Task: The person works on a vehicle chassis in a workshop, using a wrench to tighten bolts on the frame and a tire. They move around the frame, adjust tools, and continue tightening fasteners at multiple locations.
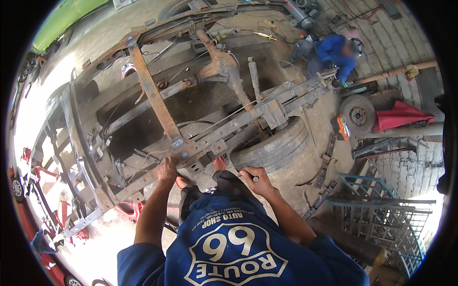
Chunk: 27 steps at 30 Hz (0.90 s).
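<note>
My left hand [166,168] grips the edge of a weathered steel vehicle frame [207,142], where a rusty crossmember [153,93] meets the rail. My right hand [257,183], right of and lower than the left, is closed round a short metal tool [255,179], seen mostly end-on; its type is unclear. A large tyre [281,153] lies beside the rail, just beyond my right hand. A rusty axle [220,66] crosses inside the frame. My feet in red footwear stand at the frame's near edge.
A co-worker [329,52] in blue bends at the frame's far right end. Right of the frame are a wheel [358,114], red cloth [400,117], loose metal parts [324,176] and a blue metal rack [381,219]. A red car [45,248] stands at left, a green panel [59,16] top left.
</note>
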Motion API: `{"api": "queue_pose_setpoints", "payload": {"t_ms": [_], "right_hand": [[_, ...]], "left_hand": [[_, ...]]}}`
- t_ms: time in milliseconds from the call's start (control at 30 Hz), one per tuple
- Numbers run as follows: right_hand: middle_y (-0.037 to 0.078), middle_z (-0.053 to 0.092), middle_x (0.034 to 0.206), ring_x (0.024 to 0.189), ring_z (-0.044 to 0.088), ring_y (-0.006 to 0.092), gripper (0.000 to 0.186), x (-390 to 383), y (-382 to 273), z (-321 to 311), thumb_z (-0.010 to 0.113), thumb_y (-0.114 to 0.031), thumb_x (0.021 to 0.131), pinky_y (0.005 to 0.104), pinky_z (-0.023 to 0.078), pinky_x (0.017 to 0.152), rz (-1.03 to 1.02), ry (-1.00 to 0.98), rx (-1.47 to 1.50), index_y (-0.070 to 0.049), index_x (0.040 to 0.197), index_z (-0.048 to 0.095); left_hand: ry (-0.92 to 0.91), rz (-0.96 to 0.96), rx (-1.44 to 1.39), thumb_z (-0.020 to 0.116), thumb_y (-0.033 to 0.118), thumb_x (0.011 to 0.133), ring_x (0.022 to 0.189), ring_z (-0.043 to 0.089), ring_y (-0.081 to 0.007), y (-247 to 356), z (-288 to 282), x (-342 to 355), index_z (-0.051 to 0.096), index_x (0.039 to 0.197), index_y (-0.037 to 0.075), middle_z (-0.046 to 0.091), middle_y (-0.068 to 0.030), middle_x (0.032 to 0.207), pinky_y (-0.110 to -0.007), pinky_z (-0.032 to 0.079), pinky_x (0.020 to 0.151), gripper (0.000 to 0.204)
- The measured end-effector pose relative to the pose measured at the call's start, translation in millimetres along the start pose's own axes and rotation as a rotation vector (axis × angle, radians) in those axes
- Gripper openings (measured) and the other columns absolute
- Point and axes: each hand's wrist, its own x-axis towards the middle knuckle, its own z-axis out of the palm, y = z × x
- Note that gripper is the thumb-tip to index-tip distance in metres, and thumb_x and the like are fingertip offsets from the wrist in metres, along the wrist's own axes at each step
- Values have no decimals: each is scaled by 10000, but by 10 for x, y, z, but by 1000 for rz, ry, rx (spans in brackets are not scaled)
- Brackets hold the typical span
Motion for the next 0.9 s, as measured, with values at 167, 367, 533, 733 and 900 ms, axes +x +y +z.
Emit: {"api": "queue_pose_setpoints", "payload": {"t_ms": [167,367,533,733,900], "right_hand": [[158,670,773,600,552,223,184,-272,806,140,616,-153,949,329,459,610,63,-1,-204,1,871,680],[147,658,713,655,612,204,274,-716,1489,143,592,-219,953,329,465,657,288,-171,-310,6,851,708],[39,593,654,639,511,109,316,-745,1897,257,567,-218,977,305,413,604,458,-182,-5,21,819,700],[47,579,629,614,526,139,328,-259,1554,510,530,-195,981,326,421,601,398,-279,10,32,810,695],[115,631,691,635,556,150,289,110,615,1009,535,-185,978,320,436,619,109,-302,-182,28,855,687]], "left_hand": [[-40,-182,-89,506,189,947,1015,661,-395,-38,124,141,503,1192,59,612,-207,1119,-473,559,811,278],[286,-473,-568,701,384,832,845,678,-443,-149,249,-74,628,936,-11,679,-276,838,-509,539,720,414],[481,-544,-973,751,230,780,796,709,-320,-456,278,-696,640,1022,-51,709,-217,882,-413,547,734,387],[344,-648,-1486,746,228,831,795,719,-177,-1120,118,-1372,684,1094,-9,739,-130,916,-331,561,736,359],[320,-718,-1539,780,198,841,670,672,-141,-1583,43,-1484,641,922,28,700,-89,831,-272,507,561,235]]}}
